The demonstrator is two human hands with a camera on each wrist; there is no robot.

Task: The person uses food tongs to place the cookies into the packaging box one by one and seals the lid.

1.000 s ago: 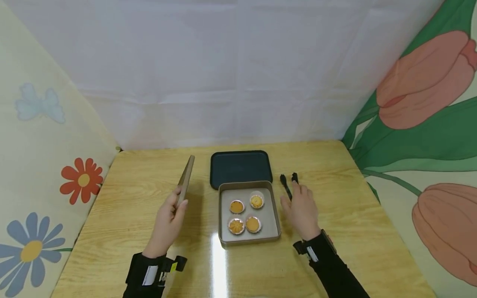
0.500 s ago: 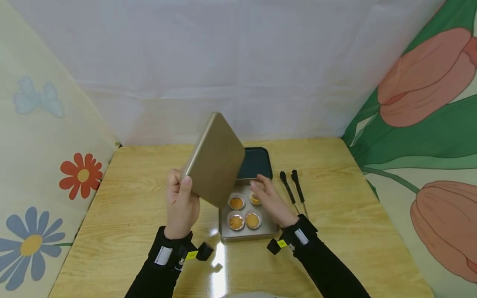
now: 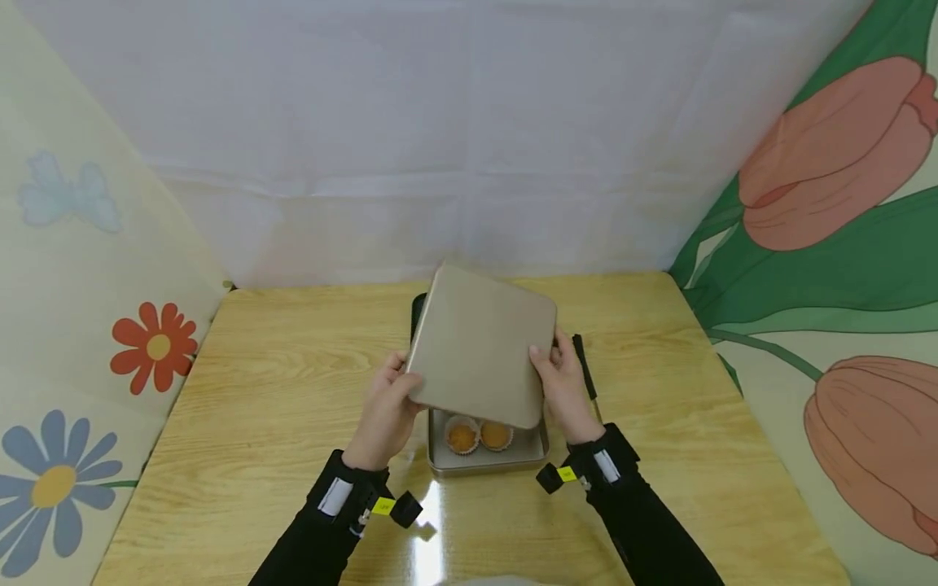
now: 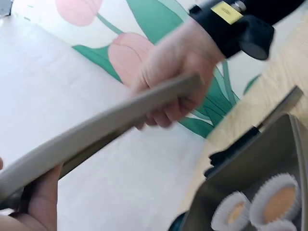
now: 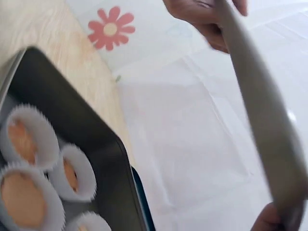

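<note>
A square beige metal lid (image 3: 484, 342) is held tilted above the tin. My left hand (image 3: 383, 415) grips its left edge, thumb on the upper face. On the opposite side my right hand (image 3: 566, 389) holds the right edge, thumb on top and fingers beneath. Below is the square metal tin (image 3: 489, 466), its rear part covered by the lid in the head view. Small tarts in white paper cups sit inside; two, a front-left tart (image 3: 462, 437) and a front-right tart (image 3: 497, 435), show from above. The right wrist view shows several of these cups and a bare inner wall of the tin (image 5: 91, 108).
Behind the lid, a dark tray (image 3: 418, 311) shows only its left corner. To the right of the tin lie tongs with black ends (image 3: 584, 366), partly hidden by the right hand. A white cloth (image 3: 352, 146) hangs behind the wooden table (image 3: 293, 358).
The lid has swung from upright at the left to a tilt over the tin. My right hand left the tongs and took the lid's right edge.
</note>
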